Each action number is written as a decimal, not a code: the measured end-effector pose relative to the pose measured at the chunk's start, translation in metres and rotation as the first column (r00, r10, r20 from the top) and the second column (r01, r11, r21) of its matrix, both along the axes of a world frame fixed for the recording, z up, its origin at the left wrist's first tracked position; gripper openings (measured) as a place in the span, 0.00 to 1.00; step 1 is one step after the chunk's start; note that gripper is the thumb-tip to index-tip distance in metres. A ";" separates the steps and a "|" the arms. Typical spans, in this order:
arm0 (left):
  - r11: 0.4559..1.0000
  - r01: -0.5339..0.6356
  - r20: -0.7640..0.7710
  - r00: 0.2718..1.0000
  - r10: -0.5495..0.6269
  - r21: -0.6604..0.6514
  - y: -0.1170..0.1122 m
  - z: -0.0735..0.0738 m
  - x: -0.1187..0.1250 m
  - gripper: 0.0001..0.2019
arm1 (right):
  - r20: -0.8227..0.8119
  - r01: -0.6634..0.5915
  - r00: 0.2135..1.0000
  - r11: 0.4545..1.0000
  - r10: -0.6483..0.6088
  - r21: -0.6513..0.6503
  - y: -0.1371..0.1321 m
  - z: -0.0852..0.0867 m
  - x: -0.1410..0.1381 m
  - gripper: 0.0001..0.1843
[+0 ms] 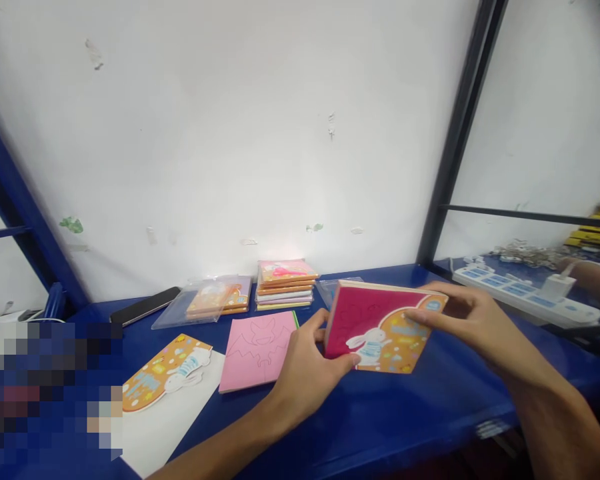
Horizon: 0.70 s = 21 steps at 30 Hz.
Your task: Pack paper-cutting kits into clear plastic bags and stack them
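**Two hands hold a tilted rabbit craft pad [383,327] over a blue bench [360,440]**

Nearest the camera, bare forearms reach in from 6 and 4 o'clock. The left hand [305,377] grips the pad's lower edge, and the right hand [463,327] spans its upper corner, both closed narrowly around it. The pad sits mid-frame, a crimson sheet [360,323] over orange rabbit card. A pink bat-outline sheet [257,350] lies at 9 o'clock, a stack of craft packs [285,285] at 11. Since only the edges are held, a loosened grip could let the crimson sheet slide or drop the pad onto the pink sheet. A wide swing could knock the stack.
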<state>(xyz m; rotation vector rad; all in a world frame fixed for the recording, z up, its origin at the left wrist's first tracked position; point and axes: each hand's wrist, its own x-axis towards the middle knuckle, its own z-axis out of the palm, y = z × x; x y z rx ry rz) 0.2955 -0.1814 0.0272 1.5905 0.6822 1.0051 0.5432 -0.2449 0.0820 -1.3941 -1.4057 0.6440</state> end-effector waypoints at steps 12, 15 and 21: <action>0.998 -0.052 0.161 0.985 0.056 -0.032 -0.010 -0.019 0.008 0.27 | 0.089 -0.283 0.949 0.940 0.304 -0.194 0.003 -0.006 -0.008 0.19; 0.998 -0.041 0.167 0.985 0.048 -0.045 -0.014 -0.019 0.010 0.24 | 0.055 -0.362 0.928 0.925 0.370 -0.111 0.004 -0.013 0.000 0.32; 0.993 -0.098 0.198 0.974 0.110 -0.072 -0.005 0.019 -0.006 0.23 | 0.187 -0.009 0.982 0.998 -0.002 0.061 0.046 -0.024 0.013 0.31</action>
